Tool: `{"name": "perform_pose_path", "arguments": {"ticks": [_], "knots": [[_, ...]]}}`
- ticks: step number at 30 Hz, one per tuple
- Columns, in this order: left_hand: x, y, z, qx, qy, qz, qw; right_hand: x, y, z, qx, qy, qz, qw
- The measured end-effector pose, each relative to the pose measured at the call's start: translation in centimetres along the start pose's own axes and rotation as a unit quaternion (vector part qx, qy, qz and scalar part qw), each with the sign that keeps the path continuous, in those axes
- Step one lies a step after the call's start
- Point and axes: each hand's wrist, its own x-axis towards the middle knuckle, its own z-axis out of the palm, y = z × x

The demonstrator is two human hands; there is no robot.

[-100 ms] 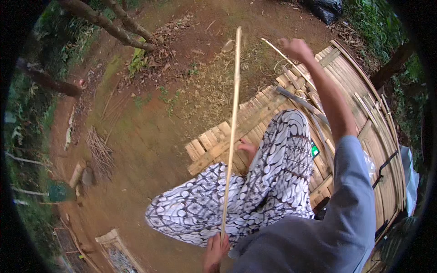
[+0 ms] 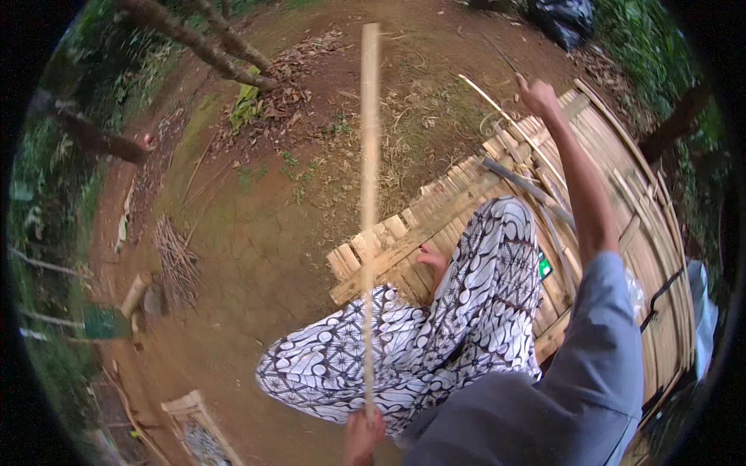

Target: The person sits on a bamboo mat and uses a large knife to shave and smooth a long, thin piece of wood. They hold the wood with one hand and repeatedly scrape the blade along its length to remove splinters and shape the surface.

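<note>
A long pale bamboo strip [image 2: 371, 179] stands out in front of me, its lower end held in my closed left hand [image 2: 364, 436] by my knee. It looks smeared by motion and crosses my patterned trousers [image 2: 326, 365]. My right hand [image 2: 538, 98] is raised far out to the right, its fingers closed. A thin dark blade-like tool [image 2: 501, 54] extends from it toward the upper left, too faint to name exactly. Right hand and bamboo strip are well apart.
I sit on a bamboo slat platform [image 2: 435, 203]. A grey flat bar [image 2: 521, 184] and a thin curved strip [image 2: 497, 106] lie right of my knee. A lit phone [image 2: 544, 266] rests there too. Bundled sticks [image 2: 177, 260] lie on the ground; a black bag [image 2: 561, 19] sits farther off.
The bamboo strip has swung left, its far end most, and shows broader and blurred. My right hand is slightly farther right and lower in view; the whole scene has shifted a little.
</note>
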Motion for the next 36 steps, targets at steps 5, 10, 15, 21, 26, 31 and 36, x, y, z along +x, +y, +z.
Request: {"name": "perform_pose_path", "arguments": {"ticks": [5,10,15,21,26,31,36], "knots": [[4.6,1.3,1.3,-0.311,0.071,-0.111,0.941,-6.3,-0.5,0.9,0.111,0.009,0.05,0.993],[8.3,5.1,1.7,-0.111,0.073,-0.004,0.991,-16.6,-5.6,-0.3,0.132,-0.013,-0.126,0.983],[8.9,6.7,3.7,-0.109,0.041,0.032,0.993,-25.1,-10.6,-0.1,0.025,-0.104,-0.34,0.934],[7.2,8.7,4.9,-0.305,-0.054,0.027,0.95,-32.4,-13.8,2.0,0.083,-0.181,-0.523,0.829],[5.1,8.4,4.9,-0.295,-0.063,0.016,0.953,-35.0,-14.6,3.7,0.179,-0.267,-0.531,0.784],[1.8,7.8,5.0,-0.27,-0.077,0.026,0.959,-27.0,-13.9,7.1,0.184,-0.244,-0.325,0.895],[1.3,6.4,4.4,-0.354,-0.118,0.061,0.926,-25.4,-17.8,3.8,0.232,-0.311,-0.237,0.891]]}}
